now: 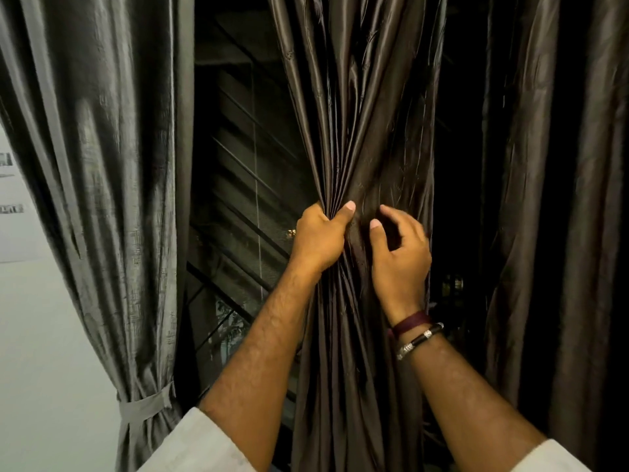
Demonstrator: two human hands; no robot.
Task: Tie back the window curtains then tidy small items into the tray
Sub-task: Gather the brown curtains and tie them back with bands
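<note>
Clearly light, limp stuff: dark satin curtain [357, 131], gathered into 1 twisted bunch at scene centre, sheen hinting at a slippery surface likely to slide out of a loose hold. Best taken at the pinched waist, where folds crowd tightest. Left hand [320, 236] clenched round that waist from the left, thumb laid across the near face of the pleats. Right hand [400, 250] just beside it on the right, fingers half curled and spread, thumb tip against the cloth, holding nothing as far as can be seen. No tie-back visible for this panel.

Further left, grey curtain [112, 165] already cinched low down by a matching fabric band [146, 407]. Between the 2 panels, dark window glass [238, 199] crossed by slanted bars. Another dark curtain panel [544, 199] at far right, hanging loose. Pale wall [41, 335] at left edge with blurred paper notices. Bracelets [417, 333] on the right wrist. No tray or small items in view.
</note>
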